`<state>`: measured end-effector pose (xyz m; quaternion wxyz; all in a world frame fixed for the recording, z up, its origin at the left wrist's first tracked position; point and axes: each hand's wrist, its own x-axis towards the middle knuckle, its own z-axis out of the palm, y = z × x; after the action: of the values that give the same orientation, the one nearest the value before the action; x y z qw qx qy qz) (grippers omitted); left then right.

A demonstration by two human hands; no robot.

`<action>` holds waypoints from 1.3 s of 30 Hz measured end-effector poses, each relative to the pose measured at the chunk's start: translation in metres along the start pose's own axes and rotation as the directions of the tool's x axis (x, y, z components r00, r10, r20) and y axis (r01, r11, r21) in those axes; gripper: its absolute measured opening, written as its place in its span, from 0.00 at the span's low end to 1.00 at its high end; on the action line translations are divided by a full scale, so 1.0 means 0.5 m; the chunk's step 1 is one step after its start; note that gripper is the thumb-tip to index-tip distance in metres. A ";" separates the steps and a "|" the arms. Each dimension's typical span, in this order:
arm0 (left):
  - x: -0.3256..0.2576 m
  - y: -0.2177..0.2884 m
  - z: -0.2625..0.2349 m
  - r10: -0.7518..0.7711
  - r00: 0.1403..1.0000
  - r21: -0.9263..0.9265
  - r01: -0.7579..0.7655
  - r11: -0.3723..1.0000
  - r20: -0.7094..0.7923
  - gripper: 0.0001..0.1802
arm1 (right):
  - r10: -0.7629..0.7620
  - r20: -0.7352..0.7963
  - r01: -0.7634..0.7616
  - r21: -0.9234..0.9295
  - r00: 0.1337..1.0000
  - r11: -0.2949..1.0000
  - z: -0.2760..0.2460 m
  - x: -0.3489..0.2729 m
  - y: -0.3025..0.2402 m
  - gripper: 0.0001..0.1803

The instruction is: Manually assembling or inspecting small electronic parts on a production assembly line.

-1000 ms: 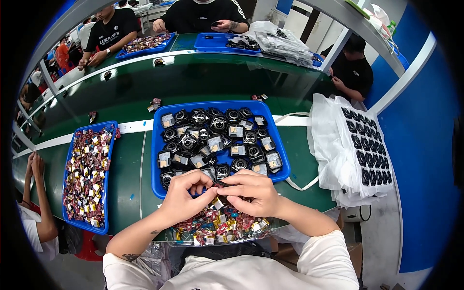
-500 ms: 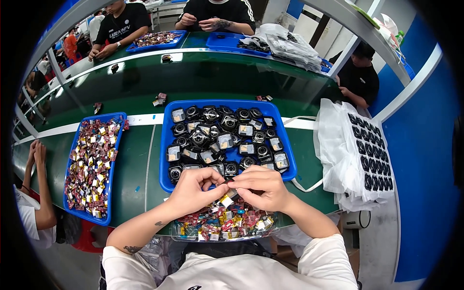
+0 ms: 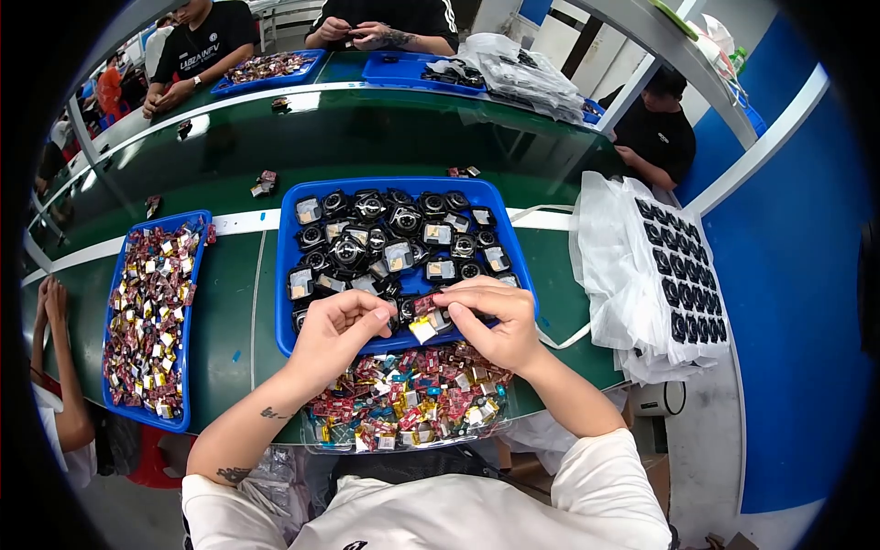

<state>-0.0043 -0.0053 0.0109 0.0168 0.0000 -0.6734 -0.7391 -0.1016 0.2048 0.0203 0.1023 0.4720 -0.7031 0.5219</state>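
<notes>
My right hand [image 3: 498, 323] pinches a small red circuit board [image 3: 426, 303] with a yellow-and-white battery piece hanging from it, over the near edge of a blue tray [image 3: 286, 261]. Close by on the left, my left hand [image 3: 341, 332] is closed with its fingers curled and thumb against them; whether anything is in it is hidden. Black watch cases [image 3: 348, 249], some with round sensor backs up and others showing a square silvery face, fill the blue tray. Below my hands, a clear tray [image 3: 316, 447] holds a heap of red boards and batteries.
To the left stands a long blue tray [image 3: 190, 367] heaped with boards and batteries. White sheets and a tray of black watch cases [image 3: 683, 275] rise at the right. Loose boards [image 3: 264, 183] lie on the green table [image 3: 385, 137]. Co-workers sit across and at the left.
My hands have parted; the red board with its battery now shows in the right hand, and the left hand has drawn away to the left. The whole view has shifted slightly.
</notes>
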 end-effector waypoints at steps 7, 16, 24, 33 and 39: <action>-0.002 -0.022 -0.007 0.032 0.999 -0.003 -0.032 0.999 -0.025 0.08 | 0.320 -0.297 -0.374 -0.147 0.900 0.916 -0.078 0.074 0.102 0.10; 0.001 -0.015 -0.002 0.051 0.999 -0.006 -0.051 0.999 -0.006 0.07 | 0.377 -0.523 -0.627 -0.466 0.764 0.624 -0.224 0.099 0.400 0.27; -0.004 -0.018 0.000 0.047 0.999 0.014 -0.047 0.999 -0.007 0.07 | 0.433 -0.673 -0.780 -0.370 0.599 0.504 -0.257 0.115 0.499 0.46; 0.010 -0.018 -0.003 0.066 0.997 0.008 -0.067 0.998 0.029 0.09 | 0.517 -0.655 -0.831 -0.376 0.551 0.409 -0.288 0.093 0.497 0.38; 0.004 -0.017 -0.007 0.062 0.997 0.067 -0.064 0.996 0.034 0.09 | 0.382 -0.311 -0.487 -0.417 0.870 0.768 -0.155 0.089 0.269 0.19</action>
<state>-0.0063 -0.0081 0.0021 0.0297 -0.0323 -0.6982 -0.7146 -0.2559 0.2460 -0.0034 0.1653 0.1975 -0.8860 0.3856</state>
